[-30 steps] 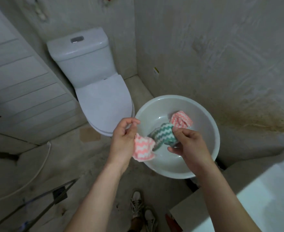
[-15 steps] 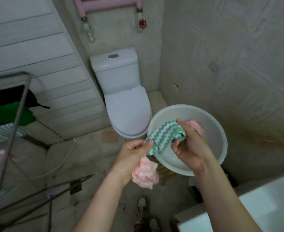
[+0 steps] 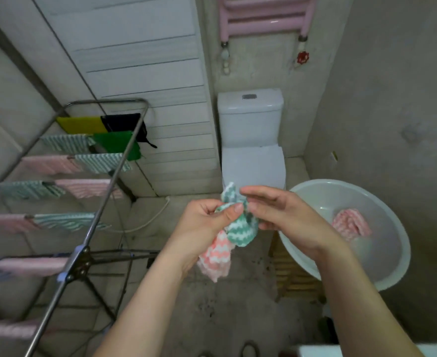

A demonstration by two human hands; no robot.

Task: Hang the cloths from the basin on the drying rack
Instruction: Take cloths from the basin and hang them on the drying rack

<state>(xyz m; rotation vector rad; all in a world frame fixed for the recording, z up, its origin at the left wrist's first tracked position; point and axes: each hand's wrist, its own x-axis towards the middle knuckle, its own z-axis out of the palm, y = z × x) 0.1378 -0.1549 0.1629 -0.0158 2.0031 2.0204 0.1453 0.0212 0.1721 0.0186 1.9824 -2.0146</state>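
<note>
My left hand [image 3: 204, 229] grips two cloths at once: a green-and-white zigzag cloth [image 3: 240, 228] pinched under the thumb and a pink-and-white zigzag cloth [image 3: 216, 256] hanging below the palm. My right hand [image 3: 284, 217] touches the green cloth from the right, fingers fairly straight. Both hands are in mid-air between the drying rack [image 3: 101, 210] on the left and the white basin [image 3: 392, 228] on the right. One more pink cloth [image 3: 351, 224] lies in the basin.
The metal rack carries several pink, green-striped, yellow, green and black cloths [image 3: 83, 188] on its rails. A white toilet [image 3: 252, 140] stands against the back wall under a pink radiator [image 3: 263, 15]. The basin rests on a wooden stool [image 3: 293, 274].
I have lifted both cloths out of the basin and the view has swung left, bringing the rack into sight. The green cloth is now bunched between both hands.
</note>
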